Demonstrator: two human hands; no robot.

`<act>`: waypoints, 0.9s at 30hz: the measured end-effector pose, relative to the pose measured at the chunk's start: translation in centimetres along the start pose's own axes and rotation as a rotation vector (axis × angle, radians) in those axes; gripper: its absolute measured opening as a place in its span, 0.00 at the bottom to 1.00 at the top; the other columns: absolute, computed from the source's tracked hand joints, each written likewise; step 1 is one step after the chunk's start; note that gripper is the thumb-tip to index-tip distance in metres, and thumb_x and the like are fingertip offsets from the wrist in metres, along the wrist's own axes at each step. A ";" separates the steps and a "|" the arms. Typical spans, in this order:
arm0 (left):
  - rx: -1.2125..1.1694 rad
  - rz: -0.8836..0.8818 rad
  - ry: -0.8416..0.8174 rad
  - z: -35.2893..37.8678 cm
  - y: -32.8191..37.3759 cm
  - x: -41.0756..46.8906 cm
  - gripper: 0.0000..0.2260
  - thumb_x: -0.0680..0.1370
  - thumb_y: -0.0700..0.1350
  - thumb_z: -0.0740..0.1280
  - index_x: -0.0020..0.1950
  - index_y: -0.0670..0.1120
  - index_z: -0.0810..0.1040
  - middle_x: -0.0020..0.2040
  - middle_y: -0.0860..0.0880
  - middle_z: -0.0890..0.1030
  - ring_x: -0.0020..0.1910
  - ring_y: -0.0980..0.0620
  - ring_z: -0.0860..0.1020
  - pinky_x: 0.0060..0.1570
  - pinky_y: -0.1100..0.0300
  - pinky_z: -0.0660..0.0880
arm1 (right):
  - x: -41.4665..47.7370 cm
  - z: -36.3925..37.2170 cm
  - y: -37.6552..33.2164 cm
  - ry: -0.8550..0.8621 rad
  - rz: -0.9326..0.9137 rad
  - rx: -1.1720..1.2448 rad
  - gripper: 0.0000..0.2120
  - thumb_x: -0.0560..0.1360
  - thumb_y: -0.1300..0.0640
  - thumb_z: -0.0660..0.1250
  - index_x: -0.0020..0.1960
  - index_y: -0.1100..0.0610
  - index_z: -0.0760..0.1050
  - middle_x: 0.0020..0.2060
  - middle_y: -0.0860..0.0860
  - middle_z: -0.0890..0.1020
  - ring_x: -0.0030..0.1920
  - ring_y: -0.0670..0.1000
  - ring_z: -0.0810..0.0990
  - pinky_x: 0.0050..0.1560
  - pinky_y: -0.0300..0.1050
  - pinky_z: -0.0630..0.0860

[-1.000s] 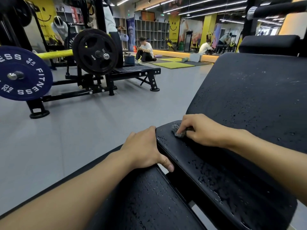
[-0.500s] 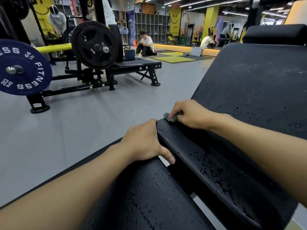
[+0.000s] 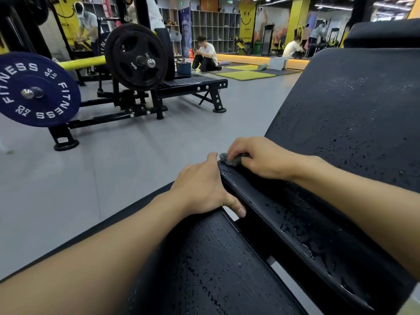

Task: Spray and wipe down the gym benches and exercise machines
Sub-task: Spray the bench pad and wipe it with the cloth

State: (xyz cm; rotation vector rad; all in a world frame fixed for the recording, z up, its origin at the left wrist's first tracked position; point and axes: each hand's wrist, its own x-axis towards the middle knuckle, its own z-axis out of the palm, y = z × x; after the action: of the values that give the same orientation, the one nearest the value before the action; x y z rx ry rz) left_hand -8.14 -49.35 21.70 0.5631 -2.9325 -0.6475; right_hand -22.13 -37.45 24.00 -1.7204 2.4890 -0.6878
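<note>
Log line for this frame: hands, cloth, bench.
wipe | right hand: grips cloth at bench pad corner | left hand: holds pad edge | pad wet

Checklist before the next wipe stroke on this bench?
1. Cloth gripped: ok. The right hand holds the grey cloth on the far end of the middle pad.
2. Bench braced: ok. The left hand grips the corner of the lower pad.
3. Stroke path: ok. Only droplets lie along the middle pad.
4. Backrest wiped: not ok, droplets across it.
5. Lower pad wiped: not ok, wet.
6. Spray bottle at hand: cannot tell, not in view.
</note>
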 end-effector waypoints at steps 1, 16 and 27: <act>0.000 -0.005 -0.004 0.1 -0.1 0.0 0.64 0.49 0.69 0.80 0.77 0.52 0.53 0.63 0.51 0.77 0.66 0.42 0.73 0.61 0.51 0.72 | -1.1 -0.2 0.0 -0.025 -0.016 0.036 0.18 0.73 0.71 0.61 0.51 0.54 0.83 0.53 0.47 0.81 0.54 0.48 0.78 0.60 0.38 0.70; -0.017 0.000 -0.011 0.2 -0.3 0.4 0.67 0.48 0.68 0.80 0.79 0.53 0.50 0.68 0.50 0.76 0.68 0.42 0.72 0.64 0.49 0.72 | -1.6 0.1 -1.5 -0.040 -0.102 0.059 0.18 0.69 0.72 0.63 0.45 0.53 0.84 0.48 0.44 0.81 0.50 0.45 0.78 0.58 0.39 0.72; 0.013 0.080 0.001 -0.1 0.0 0.0 0.59 0.52 0.67 0.81 0.77 0.54 0.60 0.72 0.54 0.73 0.70 0.48 0.71 0.67 0.52 0.69 | -3.2 -0.2 -0.6 0.031 -0.046 -0.059 0.17 0.73 0.68 0.64 0.49 0.50 0.84 0.51 0.43 0.81 0.51 0.47 0.79 0.57 0.46 0.74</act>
State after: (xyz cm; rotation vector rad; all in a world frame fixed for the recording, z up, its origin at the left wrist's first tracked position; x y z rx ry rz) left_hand -8.13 -49.42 21.83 0.4447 -2.9430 -0.6194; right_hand -20.42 -34.66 23.76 -1.8059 2.5223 -0.6565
